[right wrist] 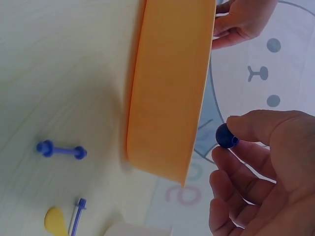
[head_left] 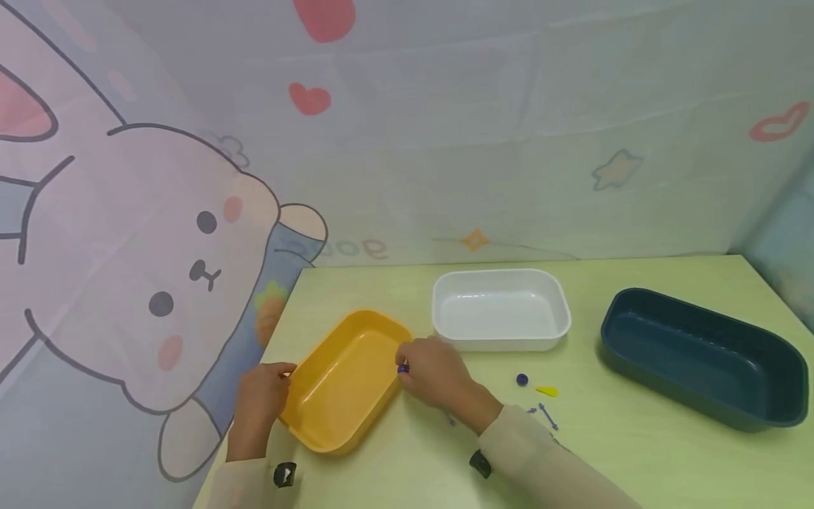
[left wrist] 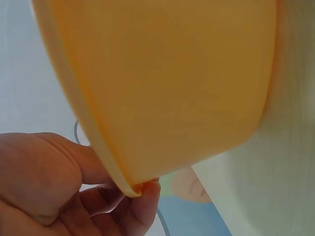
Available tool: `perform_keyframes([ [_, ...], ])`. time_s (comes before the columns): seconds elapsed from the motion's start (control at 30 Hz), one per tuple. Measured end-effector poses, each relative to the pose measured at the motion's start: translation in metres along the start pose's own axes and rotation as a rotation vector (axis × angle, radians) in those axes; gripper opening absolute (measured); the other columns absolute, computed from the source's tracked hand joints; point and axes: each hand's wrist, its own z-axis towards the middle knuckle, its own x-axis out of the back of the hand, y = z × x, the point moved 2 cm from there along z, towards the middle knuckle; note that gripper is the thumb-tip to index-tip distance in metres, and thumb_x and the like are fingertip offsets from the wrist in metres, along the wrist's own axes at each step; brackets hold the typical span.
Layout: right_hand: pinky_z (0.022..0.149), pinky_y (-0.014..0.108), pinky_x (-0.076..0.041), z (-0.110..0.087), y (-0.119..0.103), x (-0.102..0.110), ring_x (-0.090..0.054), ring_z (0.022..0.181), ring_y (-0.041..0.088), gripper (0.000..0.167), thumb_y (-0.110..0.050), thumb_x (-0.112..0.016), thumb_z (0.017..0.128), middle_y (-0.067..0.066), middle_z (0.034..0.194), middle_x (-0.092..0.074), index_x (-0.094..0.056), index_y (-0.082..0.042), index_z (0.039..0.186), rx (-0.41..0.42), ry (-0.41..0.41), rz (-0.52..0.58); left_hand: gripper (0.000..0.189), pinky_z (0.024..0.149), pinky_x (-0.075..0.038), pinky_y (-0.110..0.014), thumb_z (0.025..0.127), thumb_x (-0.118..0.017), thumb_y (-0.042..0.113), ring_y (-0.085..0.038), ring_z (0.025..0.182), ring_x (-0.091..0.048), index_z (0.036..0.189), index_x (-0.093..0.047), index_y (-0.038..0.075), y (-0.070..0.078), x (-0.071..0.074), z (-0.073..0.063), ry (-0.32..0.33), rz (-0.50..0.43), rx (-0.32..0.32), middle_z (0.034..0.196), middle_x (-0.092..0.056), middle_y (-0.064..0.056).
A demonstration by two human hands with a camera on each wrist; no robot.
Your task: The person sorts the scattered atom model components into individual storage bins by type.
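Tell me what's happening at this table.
A person is at work with both hands. The left grip holds the rim of the orange tray, while the right grip pinches a small dark blue bead near that tray's right edge. On the table, nearer the person than the white tray, lie another round dark piece, a yellow piece and knob-ended rods. A dark tray stands to the right.

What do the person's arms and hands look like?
The left sleeve and right sleeve are pale cream. The left hand and right hand show no gloves or rings. A small black piece with a whitish mark shows beside the left sleeve; a second black piece, beside the right.
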Motion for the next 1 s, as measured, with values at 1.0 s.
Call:
perform_keyframes([
  [1.0, 0.072, 0.032, -0.055, 0.043, -0.021, -0.014, -0.064, 0.084, 0.019, 0.014, -0.029, -0.068, 0.093, -0.002, 0.093, -0.072, -0.074, -0.021, 0.102, -0.009, -0.068, -0.022, 0.029, 0.083, -0.057, -0.049, 0.093, -0.059, -0.002, -0.033, 0.089, -0.069, 0.117, -0.075, 0.002, 0.016, -0.004, 0.003, -0.021, -0.019, 0.089, 0.097, -0.076, -0.019],
])
